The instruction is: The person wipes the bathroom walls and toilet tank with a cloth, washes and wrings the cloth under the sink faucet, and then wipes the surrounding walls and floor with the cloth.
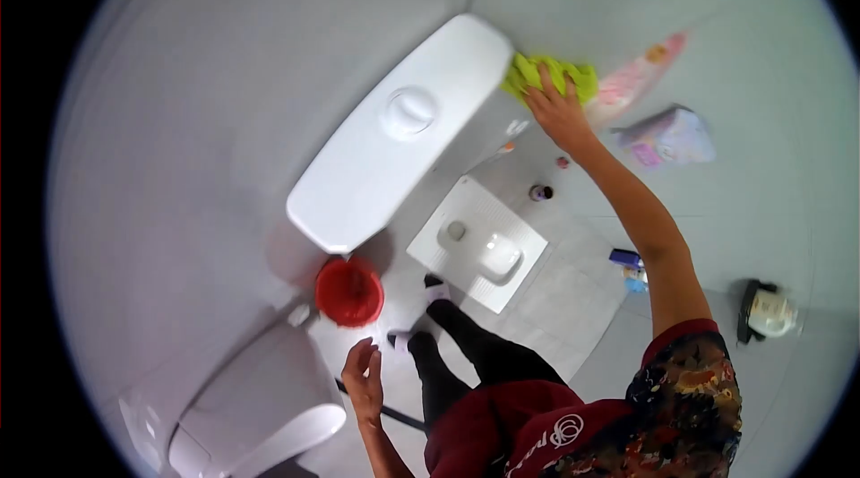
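My right hand [557, 109] presses a yellow-green cloth [578, 77] against the grey wall, beside the upper end of a white toilet cistern [358, 169]. The fingers are spread over the cloth and hold it. A round flush button [410, 112] sits on top of the cistern. Lower down, my left hand [363, 384] hangs with loosely bent fingers and nothing visible in it. A red bucket [349, 292] stands on the floor just beyond it.
A white squat toilet [484, 245] is set in the floor ahead of my feet. A sitting toilet [260, 397] stands at the lower left. A small dark bottle [540, 193] is on the floor. Pink packaging [636, 79], a pale pack [670, 136] and a dispenser [769, 312] line the right wall.
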Demonstrator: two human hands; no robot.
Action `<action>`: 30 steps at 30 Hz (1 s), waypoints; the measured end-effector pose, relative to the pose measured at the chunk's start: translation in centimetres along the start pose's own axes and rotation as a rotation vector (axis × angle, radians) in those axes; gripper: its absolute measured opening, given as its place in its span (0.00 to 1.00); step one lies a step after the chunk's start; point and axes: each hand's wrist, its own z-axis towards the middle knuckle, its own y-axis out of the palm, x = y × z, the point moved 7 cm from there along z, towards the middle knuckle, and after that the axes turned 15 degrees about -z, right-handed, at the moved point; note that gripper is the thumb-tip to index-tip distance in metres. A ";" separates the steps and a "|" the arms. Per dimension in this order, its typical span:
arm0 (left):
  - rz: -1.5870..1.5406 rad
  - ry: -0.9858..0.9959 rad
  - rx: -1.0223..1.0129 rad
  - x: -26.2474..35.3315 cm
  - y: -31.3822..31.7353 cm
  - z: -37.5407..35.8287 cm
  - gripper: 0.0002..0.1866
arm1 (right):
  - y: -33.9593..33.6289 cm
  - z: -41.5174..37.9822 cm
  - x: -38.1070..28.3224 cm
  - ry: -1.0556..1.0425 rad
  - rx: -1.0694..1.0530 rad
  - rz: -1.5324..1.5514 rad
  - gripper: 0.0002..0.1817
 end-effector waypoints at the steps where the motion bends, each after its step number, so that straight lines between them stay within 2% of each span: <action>1: 0.034 -0.038 0.022 -0.7 -0.6 -0.8 0.14 | 1.5 -0.6 -2.3 -0.053 -0.078 0.031 0.19; 3: 0.082 -0.089 0.076 -3.1 -2.0 -2.8 0.14 | 2.7 -1.5 -5.7 -0.225 -0.243 0.036 0.23; 6: 0.204 -0.225 0.157 -5.9 -3.6 -6.0 0.14 | 8.4 -3.2 -10.7 -0.312 -0.266 -0.013 0.24; 8: 0.172 -0.234 0.167 -8.6 -6.8 -9.8 0.14 | 5.5 -3.1 -10.7 -0.380 -0.325 -0.033 0.22; 10: 0.129 -0.272 0.193 -11.4 -8.6 -12.2 0.14 | 5.2 -2.8 -12.8 -0.482 -0.531 -0.042 0.18; 12: -0.018 -0.315 0.257 -15.9 -8.3 -15.8 0.14 | 4.7 -5.6 -12.1 -0.347 -0.581 0.118 0.13; 13: -0.114 -0.366 0.299 -18.5 -8.5 -17.2 0.14 | 6.9 -7.7 -13.3 -0.244 -0.631 0.208 0.12; 14: -0.212 -0.425 0.337 -20.5 -8.7 -18.3 0.14 | 4.7 -8.3 -12.9 -0.257 -0.825 0.245 0.14; 16: -0.365 -0.587 0.469 -24.3 -8.9 -22.4 0.16 | 6.2 -14.1 -14.5 -0.116 -1.005 0.551 0.25; 17: -0.444 -0.656 0.527 -26.6 -8.9 -24.8 0.16 | 10.5 -18.8 -18.0 -0.196 -0.950 0.754 0.29; 18: -0.528 -0.718 0.582 -28.8 -8.8 -27.1 0.16 | 9.8 -21.4 -19.6 -0.086 -1.161 1.120 0.30; 19: -0.605 -0.739 0.643 -30.4 -8.6 -29.4 0.15 | 7.5 -23.1 -20.8 0.037 -1.217 1.451 0.26; 20: -0.682 -0.760 0.700 -31.7 -8.2 -31.5 0.15 | 3.2 -23.1 -20.3 0.102 -1.319 1.404 0.21; 21: -0.700 -0.772 0.722 -32.5 -7.9 -33.1 0.15 | 0.6 -24.2 -21.7 0.135 -1.407 1.540 0.19; 23: -0.763 -0.772 0.744 -34.0 -7.5 -35.8 0.17 | -7.0 -22.6 -22.2 0.180 -1.386 1.580 0.17; 25: -0.815 -0.734 0.775 -35.2 -7.4 -37.9 0.18 | -8.4 -24.1 -27.1 0.034 -1.417 1.596 0.22; 26: -0.849 -0.697 0.795 -35.7 -7.4 -38.7 0.18 | -10.3 -23.6 -28.8 -0.069 -1.357 1.550 0.24; 28: -0.918 -0.613 0.837 -37.3 -7.3 -40.7 0.18 | -15.1 -22.1 -31.6 -0.278 -1.212 1.586 0.24; 30: -1.002 -0.530 0.890 -38.7 -7.5 -43.7 0.19 | -22.1 -19.0 -33.7 -0.387 -1.213 1.540 0.23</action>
